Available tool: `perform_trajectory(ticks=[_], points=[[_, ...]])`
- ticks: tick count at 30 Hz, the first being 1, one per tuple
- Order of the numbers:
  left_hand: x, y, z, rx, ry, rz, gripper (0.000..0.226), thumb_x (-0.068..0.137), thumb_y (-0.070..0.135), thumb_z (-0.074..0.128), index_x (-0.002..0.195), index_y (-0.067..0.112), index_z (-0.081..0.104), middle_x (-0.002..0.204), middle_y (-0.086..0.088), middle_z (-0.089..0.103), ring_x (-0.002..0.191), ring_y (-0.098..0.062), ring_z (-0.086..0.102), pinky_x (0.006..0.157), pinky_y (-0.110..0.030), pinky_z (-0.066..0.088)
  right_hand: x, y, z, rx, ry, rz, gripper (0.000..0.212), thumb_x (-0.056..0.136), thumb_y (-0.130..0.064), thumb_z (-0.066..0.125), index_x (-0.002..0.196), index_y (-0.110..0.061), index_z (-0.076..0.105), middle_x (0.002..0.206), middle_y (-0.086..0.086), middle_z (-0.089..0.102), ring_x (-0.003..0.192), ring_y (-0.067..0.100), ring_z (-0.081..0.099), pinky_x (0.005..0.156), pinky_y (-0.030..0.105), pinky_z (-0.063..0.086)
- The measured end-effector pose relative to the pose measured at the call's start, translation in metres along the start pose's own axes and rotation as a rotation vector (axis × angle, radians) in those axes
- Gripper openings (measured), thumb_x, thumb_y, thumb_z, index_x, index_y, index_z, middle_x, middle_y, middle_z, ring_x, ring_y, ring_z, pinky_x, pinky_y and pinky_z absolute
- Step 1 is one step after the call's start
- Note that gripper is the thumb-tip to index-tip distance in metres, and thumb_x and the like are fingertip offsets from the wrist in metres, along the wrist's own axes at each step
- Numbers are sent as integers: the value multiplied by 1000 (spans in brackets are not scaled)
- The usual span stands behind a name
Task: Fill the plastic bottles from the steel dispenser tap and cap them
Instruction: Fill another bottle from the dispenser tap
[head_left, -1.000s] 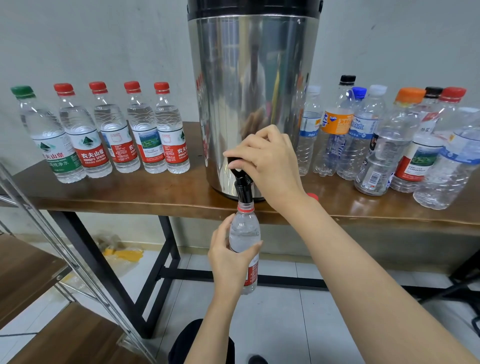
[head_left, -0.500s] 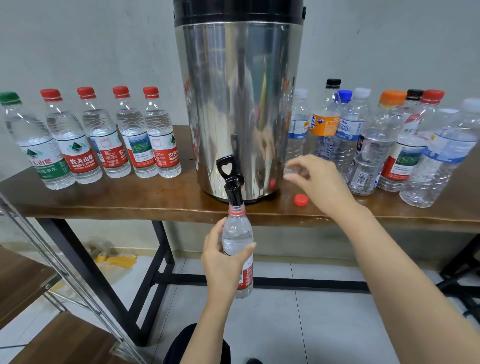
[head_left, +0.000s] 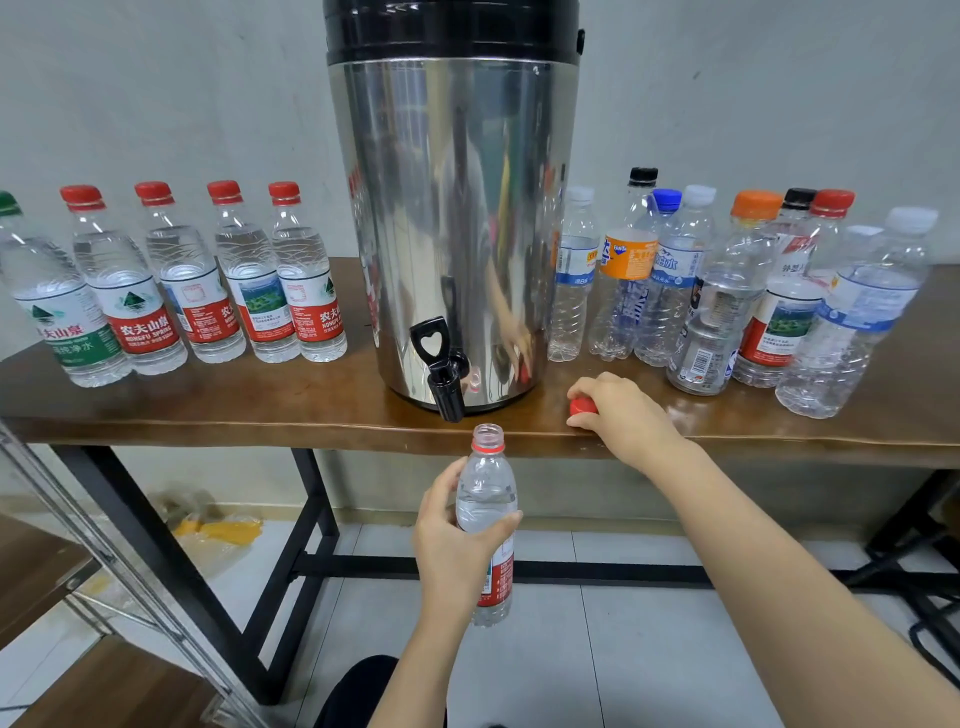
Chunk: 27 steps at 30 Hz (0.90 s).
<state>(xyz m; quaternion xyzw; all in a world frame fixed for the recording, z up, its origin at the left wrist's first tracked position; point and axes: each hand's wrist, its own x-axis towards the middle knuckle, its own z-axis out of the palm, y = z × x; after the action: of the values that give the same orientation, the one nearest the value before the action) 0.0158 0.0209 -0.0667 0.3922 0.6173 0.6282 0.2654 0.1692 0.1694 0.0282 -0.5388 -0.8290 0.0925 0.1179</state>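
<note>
At the far left of the wooden desk (head_left: 270, 410), a row of capped bottles (head_left: 171, 280) stands upright against the wall, one with a green cap and four with red caps, all holding clear water. To their right, at the middle of the desk, stands the steel dispenser (head_left: 452, 208) with a black lid band. Its black tap (head_left: 444, 376) juts out low at the front, past the desk edge, with the lever raised. Just below the spout and apart from it, the left hand (head_left: 452, 545) grips the open bottle (head_left: 485, 483) upright in front of the desk, fingers and thumb wrapped around its body. The bottle has no cap, and water reaches up to its shoulder. Further right, the right hand (head_left: 628, 415) rests on the desk near the front edge, its fingers curled around a red cap (head_left: 582, 406) that sits on the wood just beside the dispenser's base. Behind and to the right of that hand, a cluster of mixed bottles (head_left: 727, 291) with white, blue, black, orange and red caps stands crowded together, apparently empty.
</note>
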Motion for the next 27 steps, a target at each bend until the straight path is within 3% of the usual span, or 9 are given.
perform_trajectory(ticks=[4,7,10,12,14,22,25,27], points=[[-3,12,6,12,-44,34,65,69,16,89,111,51,53,115,23,61,104,-1,62,68,-7,49,-2,8,0,110,41,-21,26,94,-21,66,119,-15,62,113,7,57,104,27,53,86,34,43],[-5,23,8,-20,-64,67,68,66,15,90,114,50,56,117,20,64,106,-2,63,78,-17,53,-11,1,-23,363,89,-136,29,89,-13,72,117,-19,66,98,-6,61,82,13,52,75,17,38],[-6,36,11,-55,-84,103,69,65,11,91,114,47,58,117,17,66,105,1,64,80,-20,55,-29,-19,-61,477,76,-333,32,86,-6,73,114,-22,69,101,-15,64,86,-5,56,78,1,37],[-8,43,13,-71,-105,117,69,65,10,90,115,46,59,117,17,66,103,2,64,77,-17,55,-40,-31,-82,470,11,-444,32,86,-4,72,115,-18,70,103,-18,64,89,-10,56,82,3,39],[-9,47,14,-84,-122,125,69,65,9,90,115,46,60,117,17,66,101,2,65,76,-16,55,-46,-40,-92,416,-54,-512,32,86,-6,72,116,-19,70,109,-11,67,98,-2,59,87,9,44],[-14,55,12,-73,-120,157,71,64,14,91,111,55,57,118,18,65,103,-3,65,78,-21,56,-46,-52,-90,308,-150,-560,32,86,-6,73,116,-16,71,112,1,67,105,12,63,95,24,48],[-14,55,10,-63,-117,164,70,64,16,91,114,53,58,119,18,65,106,-8,65,85,-29,59,-49,-55,-90,286,-152,-545,30,86,-11,75,115,-17,72,108,0,67,101,9,62,92,20,47],[-15,56,9,-59,-111,174,71,64,16,91,114,54,58,119,16,65,108,-11,65,87,-35,59,-51,-59,-91,255,-116,-507,28,82,-23,78,109,-16,74,97,-3,67,86,5,60,80,16,48]])
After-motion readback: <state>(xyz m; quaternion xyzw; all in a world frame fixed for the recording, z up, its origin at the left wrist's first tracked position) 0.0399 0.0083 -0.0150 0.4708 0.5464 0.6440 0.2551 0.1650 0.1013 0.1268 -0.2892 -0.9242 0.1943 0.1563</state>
